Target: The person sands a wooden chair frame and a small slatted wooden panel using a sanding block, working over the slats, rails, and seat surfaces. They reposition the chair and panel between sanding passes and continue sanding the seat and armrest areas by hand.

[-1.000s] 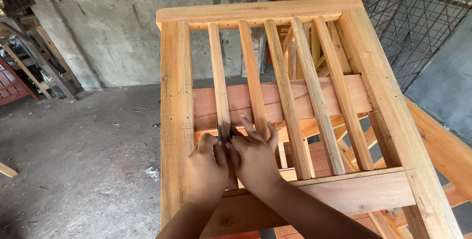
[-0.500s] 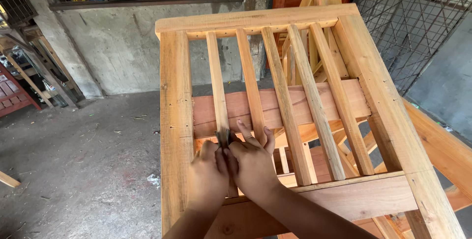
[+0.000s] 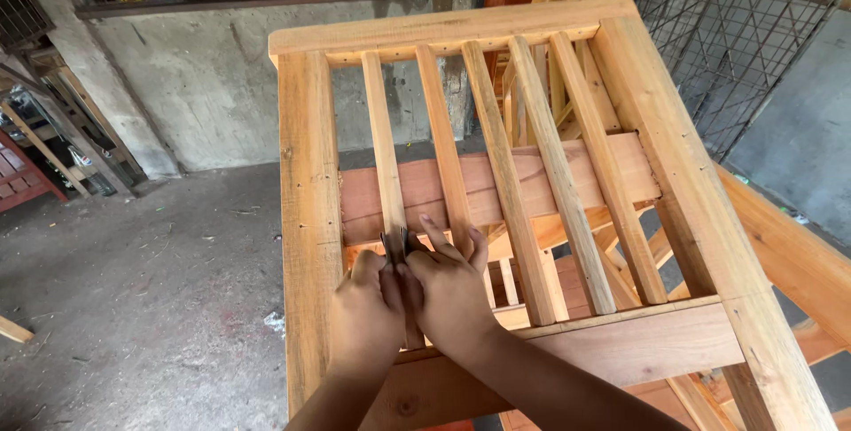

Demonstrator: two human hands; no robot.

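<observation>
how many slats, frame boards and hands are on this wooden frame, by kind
Thin pale wooden slats running top rail to bottom rail: 5
Thick light-brown wooden frame boards (two sides, top, bottom): 4
Bare hands on the leftmost slat, left hand and right hand: 2
Small dark flat piece pinched between the hands: 1
Total: 12

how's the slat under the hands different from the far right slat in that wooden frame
The hands' slat, leftmost of five, runs nearly straight up the picture; the far right slat leans across it. The left hand and right hand cover the first slat's lower end; the right slat is bare along its whole length. Both are pale wood set in the same frame.
</observation>
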